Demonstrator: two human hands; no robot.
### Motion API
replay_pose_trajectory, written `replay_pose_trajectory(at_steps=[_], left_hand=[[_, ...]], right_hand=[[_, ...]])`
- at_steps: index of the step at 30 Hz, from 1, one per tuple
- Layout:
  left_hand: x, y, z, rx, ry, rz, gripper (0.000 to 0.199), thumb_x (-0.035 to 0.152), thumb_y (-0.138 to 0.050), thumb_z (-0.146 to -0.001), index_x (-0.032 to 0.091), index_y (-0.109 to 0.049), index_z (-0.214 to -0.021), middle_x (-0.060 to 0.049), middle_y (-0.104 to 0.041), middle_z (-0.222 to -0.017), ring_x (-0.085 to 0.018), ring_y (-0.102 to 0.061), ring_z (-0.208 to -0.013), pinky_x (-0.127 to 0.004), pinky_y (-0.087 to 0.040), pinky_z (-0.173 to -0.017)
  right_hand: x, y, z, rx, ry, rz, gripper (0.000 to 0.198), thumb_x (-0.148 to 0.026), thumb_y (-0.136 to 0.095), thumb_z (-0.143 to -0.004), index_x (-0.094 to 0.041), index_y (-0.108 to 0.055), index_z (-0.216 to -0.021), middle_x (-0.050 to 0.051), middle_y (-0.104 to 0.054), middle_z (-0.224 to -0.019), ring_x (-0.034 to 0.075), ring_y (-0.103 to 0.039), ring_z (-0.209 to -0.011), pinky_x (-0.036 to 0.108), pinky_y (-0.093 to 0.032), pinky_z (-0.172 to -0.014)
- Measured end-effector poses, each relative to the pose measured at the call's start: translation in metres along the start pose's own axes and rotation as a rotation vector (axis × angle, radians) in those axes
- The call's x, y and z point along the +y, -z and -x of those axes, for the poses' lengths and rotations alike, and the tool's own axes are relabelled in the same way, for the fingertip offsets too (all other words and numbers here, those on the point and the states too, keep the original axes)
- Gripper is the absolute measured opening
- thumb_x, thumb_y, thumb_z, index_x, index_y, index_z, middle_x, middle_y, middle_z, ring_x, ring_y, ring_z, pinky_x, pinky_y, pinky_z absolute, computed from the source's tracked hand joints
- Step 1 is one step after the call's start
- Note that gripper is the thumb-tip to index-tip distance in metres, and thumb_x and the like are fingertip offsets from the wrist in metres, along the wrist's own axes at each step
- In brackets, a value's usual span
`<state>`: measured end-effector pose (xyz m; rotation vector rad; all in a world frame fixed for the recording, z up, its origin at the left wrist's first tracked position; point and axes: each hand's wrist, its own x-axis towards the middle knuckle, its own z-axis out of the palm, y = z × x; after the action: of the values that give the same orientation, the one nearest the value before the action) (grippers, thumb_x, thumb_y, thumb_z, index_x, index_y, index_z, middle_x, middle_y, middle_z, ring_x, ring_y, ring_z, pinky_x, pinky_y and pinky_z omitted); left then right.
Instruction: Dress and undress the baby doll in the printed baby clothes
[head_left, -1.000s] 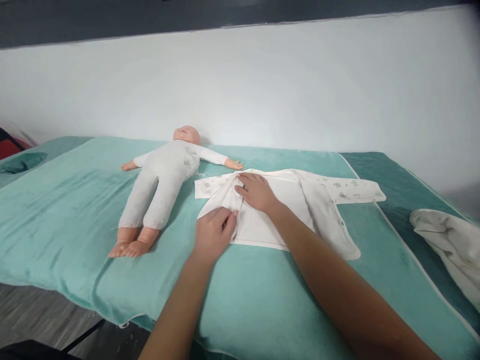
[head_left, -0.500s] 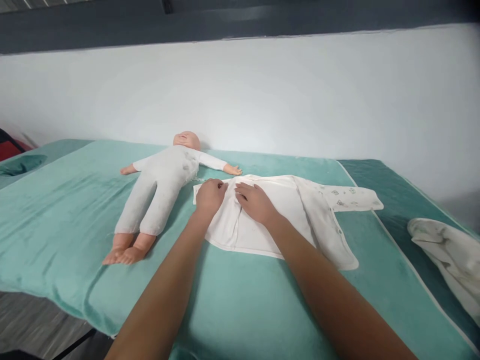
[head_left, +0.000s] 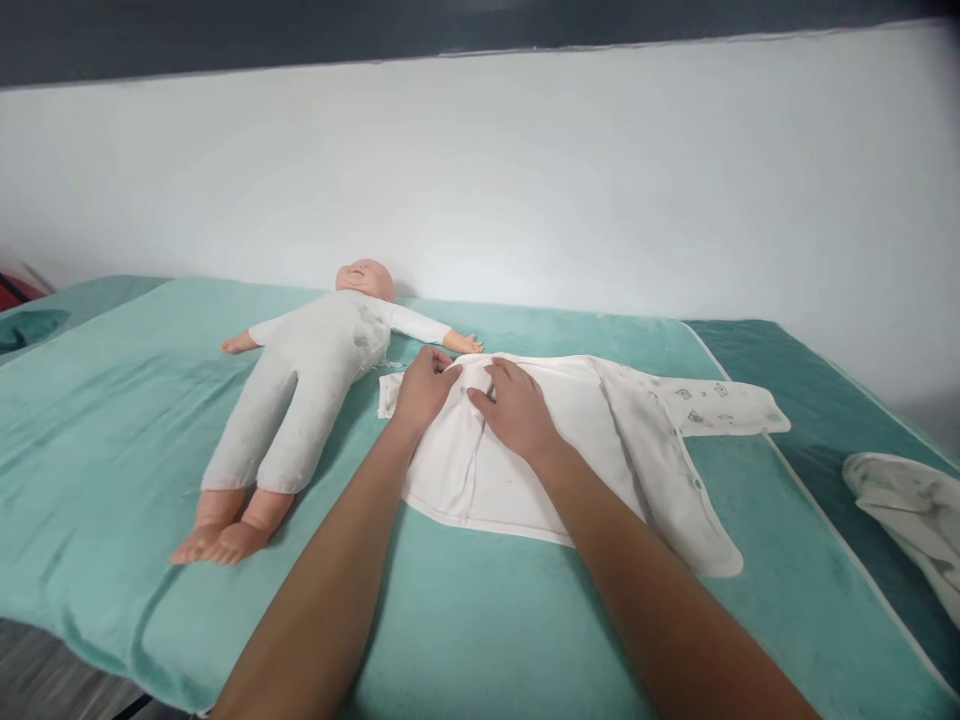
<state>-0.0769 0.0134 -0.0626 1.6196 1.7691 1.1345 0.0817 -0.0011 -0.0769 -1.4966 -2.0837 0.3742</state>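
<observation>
A small white baby shirt (head_left: 570, 430) lies spread with its front laid open, and its patterned sleeve (head_left: 727, 405) stretches to the right. At the shirt's upper left, my left hand (head_left: 429, 385) is closed, thumb and fingers pinching the cloth near the other sleeve. My right hand (head_left: 517, 405) rests on the shirt a little to the right, fingers spread over the fabric near the collar. To the left, a baby doll (head_left: 315, 350) in a white cloth body lies on its back, one hand close to the shirt's top edge.
A teal cover (head_left: 480, 610) is spread over the bed against a white wall (head_left: 525, 190). On the darker strip at the right lies a folded white patterned cloth (head_left: 907, 500). Something red (head_left: 13, 290) shows at the far left edge.
The view has tipped down and come slightly closer. My right hand has shifted a little, its fingers reaching nearer the shirt's top edge. The doll stays where it was.
</observation>
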Motion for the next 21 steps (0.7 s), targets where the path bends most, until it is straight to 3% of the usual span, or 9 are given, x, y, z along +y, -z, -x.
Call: replay_pose_trajectory(at_steps=[6,11,17,21], left_hand=[[-0.003,-0.004,-0.003,0.153,-0.024,-0.124,0.026,0.020,-0.060,-0.080,0.021,-0.057,-0.105,-0.002,-0.063,-0.093,-0.019,-0.060,-0.083,-0.033,-0.045,-0.077],[-0.003,-0.005,0.003,0.227,-0.159,-0.289,0.027,0.008,-0.050,-0.082,0.022,-0.059,-0.104,-0.007,-0.062,-0.111,-0.021,-0.062,-0.092,-0.035,-0.048,-0.077],[0.011,-0.009,0.029,0.062,-0.399,-0.421,0.028,0.011,-0.044,-0.091,0.021,-0.064,-0.107,-0.008,-0.068,-0.112,-0.025,-0.059,-0.111,-0.040,-0.049,-0.091],[0.009,-0.016,0.045,-0.050,-0.446,-0.481,0.036,0.015,-0.037,-0.096,0.016,-0.060,-0.124,-0.011,-0.062,-0.133,-0.025,-0.052,-0.129,-0.040,-0.044,-0.107]], right_hand=[[0.002,-0.001,-0.005,0.017,-0.065,0.063,0.052,-0.048,-0.060,-0.088,-0.018,-0.055,-0.130,0.015,-0.048,-0.141,0.034,-0.040,-0.132,0.049,-0.032,-0.110],[0.005,-0.006,-0.005,0.034,0.015,0.118,0.050,-0.048,-0.052,-0.093,-0.018,-0.052,-0.134,0.015,-0.049,-0.141,0.034,-0.037,-0.134,0.050,-0.025,-0.114],[0.011,-0.008,-0.006,0.055,0.003,0.172,0.047,-0.048,-0.051,-0.093,-0.019,-0.058,-0.128,0.015,-0.045,-0.147,0.035,-0.036,-0.137,0.052,-0.027,-0.113],[0.015,-0.006,-0.005,-0.034,0.032,0.200,0.049,-0.044,-0.040,-0.098,-0.020,-0.050,-0.140,0.012,-0.035,-0.158,0.032,-0.024,-0.148,0.056,-0.018,-0.118]])
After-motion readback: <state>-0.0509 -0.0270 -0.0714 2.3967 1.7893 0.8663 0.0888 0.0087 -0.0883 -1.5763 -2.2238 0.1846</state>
